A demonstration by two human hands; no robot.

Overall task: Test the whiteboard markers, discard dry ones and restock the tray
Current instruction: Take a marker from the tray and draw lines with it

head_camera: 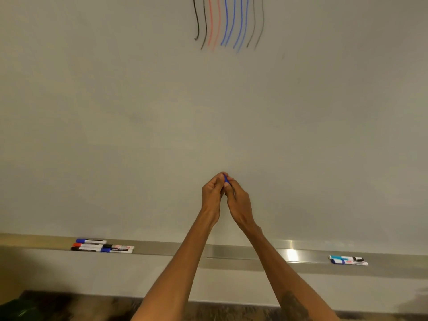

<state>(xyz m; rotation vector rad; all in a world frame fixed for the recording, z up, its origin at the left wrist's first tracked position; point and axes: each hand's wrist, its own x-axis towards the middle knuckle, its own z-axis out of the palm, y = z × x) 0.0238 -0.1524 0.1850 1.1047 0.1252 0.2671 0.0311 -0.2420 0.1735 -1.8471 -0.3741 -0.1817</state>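
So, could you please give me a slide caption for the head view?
Both hands grip a blue marker before the whiteboard, test strokes above, marker groups on the tray.

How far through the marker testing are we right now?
Black, red and blue test strokes already mark the whiteboard. In hand: left hand and right hand grip a blue marker. Left: sorting the marker group and the pair on the tray; which are tested isn't visible.

A dark patterned floor (pixel 231 312) runs below the wall (pixel 115 274).
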